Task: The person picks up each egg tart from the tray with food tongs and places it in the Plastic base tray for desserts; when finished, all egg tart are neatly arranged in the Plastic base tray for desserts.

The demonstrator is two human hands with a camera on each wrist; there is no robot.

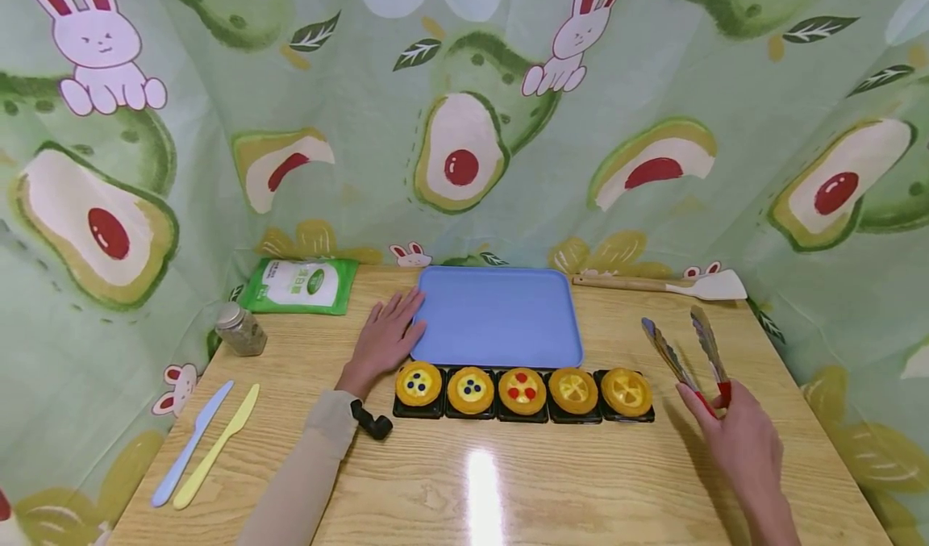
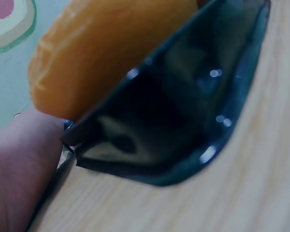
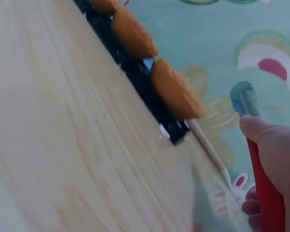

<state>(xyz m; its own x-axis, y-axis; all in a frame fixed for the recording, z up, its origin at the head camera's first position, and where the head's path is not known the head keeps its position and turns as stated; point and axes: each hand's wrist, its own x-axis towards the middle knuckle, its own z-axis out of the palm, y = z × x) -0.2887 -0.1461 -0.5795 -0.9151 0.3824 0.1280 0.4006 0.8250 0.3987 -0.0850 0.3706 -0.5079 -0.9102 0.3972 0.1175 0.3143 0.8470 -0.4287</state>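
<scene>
My right hand [image 1: 747, 441] grips the red handles of metal tongs [image 1: 689, 356], whose arms stand spread apart above the table at the right. In the right wrist view the thumb lies along a red handle [image 3: 267, 193]. My left hand [image 1: 388, 332] lies with straight fingers at the left edge of a blue tray [image 1: 501, 316]. Several egg tarts in black plastic trays form a row before the blue tray. Two are dotted with dark blue, one tart [image 1: 522, 390] with red, and the rightmost tart [image 1: 626, 391] has plain yellow wedges. The leftmost tart [image 2: 111, 53] fills the left wrist view.
A green and white packet [image 1: 301, 285] and a small lidded jar [image 1: 242, 330] stand at the back left. Blue [image 1: 192, 445] and yellow [image 1: 218, 447] plastic knives lie at the left. Behind the tongs is a white spatula [image 1: 714, 286] with a wooden handle, close to the printed curtain.
</scene>
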